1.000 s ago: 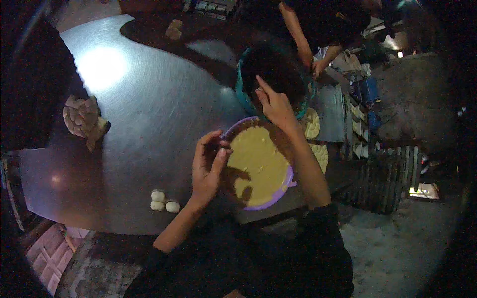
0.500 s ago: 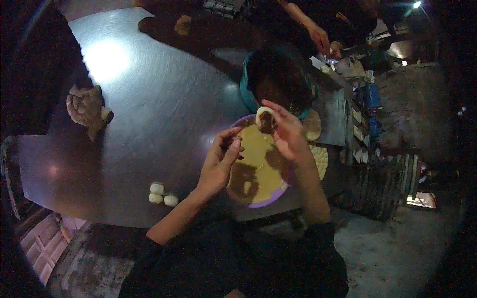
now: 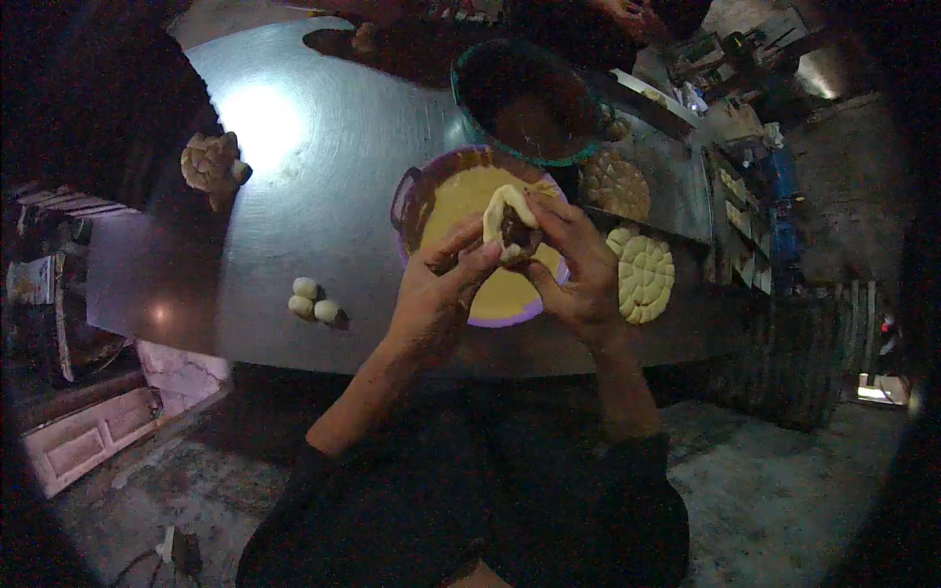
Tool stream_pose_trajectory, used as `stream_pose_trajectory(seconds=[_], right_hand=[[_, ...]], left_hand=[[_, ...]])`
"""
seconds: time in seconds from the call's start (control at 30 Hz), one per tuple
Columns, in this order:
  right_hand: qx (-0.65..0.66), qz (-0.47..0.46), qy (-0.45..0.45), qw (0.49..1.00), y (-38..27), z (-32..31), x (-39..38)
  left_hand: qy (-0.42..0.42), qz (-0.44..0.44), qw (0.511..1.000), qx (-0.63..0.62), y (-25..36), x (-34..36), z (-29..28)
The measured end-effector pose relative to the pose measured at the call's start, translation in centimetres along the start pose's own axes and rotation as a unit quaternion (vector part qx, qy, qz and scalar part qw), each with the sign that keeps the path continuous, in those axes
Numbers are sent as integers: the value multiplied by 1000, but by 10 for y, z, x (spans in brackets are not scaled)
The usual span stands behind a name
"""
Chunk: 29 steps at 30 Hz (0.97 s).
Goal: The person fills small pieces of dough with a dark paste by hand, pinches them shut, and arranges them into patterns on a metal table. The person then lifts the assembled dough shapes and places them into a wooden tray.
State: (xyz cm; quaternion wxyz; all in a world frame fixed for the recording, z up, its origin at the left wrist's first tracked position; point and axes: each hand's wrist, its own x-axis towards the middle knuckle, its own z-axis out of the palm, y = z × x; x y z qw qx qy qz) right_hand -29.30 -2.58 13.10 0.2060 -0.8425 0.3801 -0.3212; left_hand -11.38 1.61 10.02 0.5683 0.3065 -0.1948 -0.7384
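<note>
A flattened piece of pale dough (image 3: 497, 208) with dark brown filling in its middle is held up between both hands. My left hand (image 3: 433, 290) closes on its left edge with thumb and fingers. At the other edge, my right hand (image 3: 585, 274) grips it, fingers on top and thumb below. Beneath the hands stands a purple-rimmed basin (image 3: 508, 320) with a smooth yellow surface inside and a brown smear along its far left wall. Three small pale dough balls (image 3: 315, 302) sit together on the metal table to the left.
A deep teal tub (image 3: 469, 122), dark inside, stands beyond the basin. To the right lie a pale scored dough round (image 3: 644, 275) and a browner one (image 3: 615, 184). A lumpy segmented dough mass (image 3: 210, 163) rests on the metal table (image 3: 323, 167) at far left. Another person's hand (image 3: 632, 15) shows at the top.
My left hand has come over to the dough piece and now holds it with the right. The dough is lower and opened wider around its filling. The whole view has shifted.
</note>
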Motion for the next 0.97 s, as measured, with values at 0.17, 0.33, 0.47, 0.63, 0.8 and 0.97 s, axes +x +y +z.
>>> stream_pose_trajectory(seconds=[0.17, 0.33, 0.47, 0.63, 0.8, 0.97], right_hand=[[102, -5, 40, 994, -15, -20, -46], [267, -23, 27, 963, -6, -27, -92], [42, -162, -26, 986, -26, -48, -102], [89, -170, -42, 981, -38, -58, -117], [249, -43, -85, 964, -54, -56, -118], [106, -100, -131, 981, -55, -52, -104]], left_hand=[[-28, 65, 982, 175, -24, -36, 36], [37, 105, 966, 233, -55, -67, 61], [82, 50, 981, 169, -71, -84, 59], [47, 70, 965, 247, -83, -102, 50], [88, 81, 931, 346, -77, -121, 61], [75, 112, 949, 285, -71, -128, 43]])
